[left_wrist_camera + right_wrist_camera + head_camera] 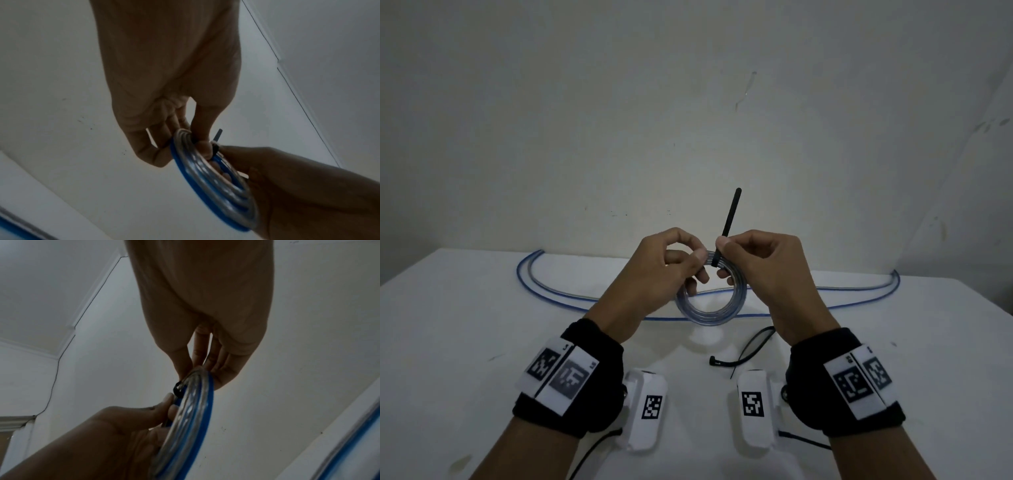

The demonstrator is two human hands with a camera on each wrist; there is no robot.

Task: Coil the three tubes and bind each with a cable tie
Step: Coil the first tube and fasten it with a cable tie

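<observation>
A coil of clear, blue-striped tube (710,310) hangs in the air above the white table (482,325). My left hand (700,266) grips the coil's upper left, thumb on top. My right hand (722,250) pinches a black cable tie (731,219) looped round the coil's top, its tail pointing up. In the left wrist view the fingers (202,146) press the coil (207,180) beside the tie (217,142). The right wrist view shows the tie's head (178,390) on the coil (193,418). Two uncoiled tubes (571,296) lie in long arcs behind.
Loose black cable ties (751,346) lie on the table just under my right wrist. The uncoiled tubes span from the table's far left to its far right (893,284). A bare wall stands close behind the table.
</observation>
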